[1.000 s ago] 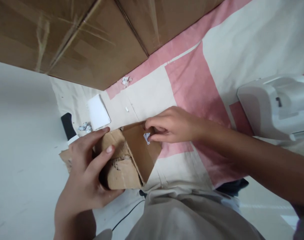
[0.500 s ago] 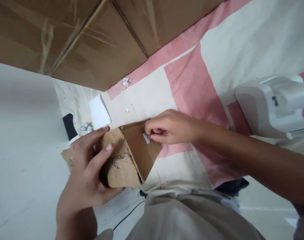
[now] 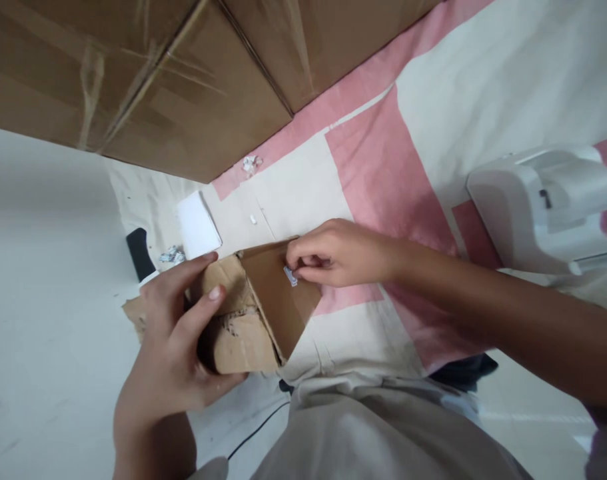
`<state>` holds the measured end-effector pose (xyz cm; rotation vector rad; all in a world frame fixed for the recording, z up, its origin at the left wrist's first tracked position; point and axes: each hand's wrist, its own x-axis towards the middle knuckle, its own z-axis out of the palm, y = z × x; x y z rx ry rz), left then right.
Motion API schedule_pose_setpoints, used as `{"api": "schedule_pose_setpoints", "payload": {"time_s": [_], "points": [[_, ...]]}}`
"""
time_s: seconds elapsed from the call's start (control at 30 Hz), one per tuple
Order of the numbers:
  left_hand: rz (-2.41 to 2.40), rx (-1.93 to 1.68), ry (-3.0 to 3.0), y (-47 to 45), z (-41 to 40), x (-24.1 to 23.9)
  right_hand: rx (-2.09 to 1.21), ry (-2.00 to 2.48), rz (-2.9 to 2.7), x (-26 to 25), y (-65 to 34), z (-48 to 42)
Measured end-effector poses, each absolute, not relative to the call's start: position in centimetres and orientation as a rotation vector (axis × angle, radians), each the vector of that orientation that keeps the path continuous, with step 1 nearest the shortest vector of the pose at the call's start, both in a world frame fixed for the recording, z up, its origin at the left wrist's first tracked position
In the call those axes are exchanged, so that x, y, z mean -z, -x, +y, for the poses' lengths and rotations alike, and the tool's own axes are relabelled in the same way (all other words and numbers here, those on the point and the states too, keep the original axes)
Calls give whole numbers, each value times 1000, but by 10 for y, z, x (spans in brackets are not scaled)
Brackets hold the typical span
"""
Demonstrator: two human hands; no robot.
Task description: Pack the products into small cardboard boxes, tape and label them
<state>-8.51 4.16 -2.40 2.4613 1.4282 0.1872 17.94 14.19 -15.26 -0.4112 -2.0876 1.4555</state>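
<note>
A small worn cardboard box sits in front of me on a pink and cream cloth. My left hand wraps round its left side, thumb on the near edge and fingers over the top. My right hand pinches a small white and blue sticker scrap on the box's brown flap, fingers closed on it.
Large taped cardboard boxes fill the far side. A white card, torn sticker bits and a black-handled tool lie left of the small box. A white machine stands at the right. My lap is below.
My right hand's pinch on the sticker scrap has shifted slightly left on the flap. My left hand keeps its hold on the box.
</note>
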Motion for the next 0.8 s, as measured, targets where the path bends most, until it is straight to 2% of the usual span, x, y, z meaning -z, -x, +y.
{"api": "schedule_pose_setpoints", "payload": {"time_s": [0.33,0.43,0.6,0.8], "points": [[1349,-140,-2559,81,44,20,-1321,414,-2051,149,-189,153],[1349,-113,-2588,79,45,19,-1208,340,-2049,145,-192,154],[1325,-139,-2652,79,44,22,-1212,194,-2099,145,-179,140],[1328,-208,-2775,86,47,37,-1081,367,-2213,139,-169,117]]}}
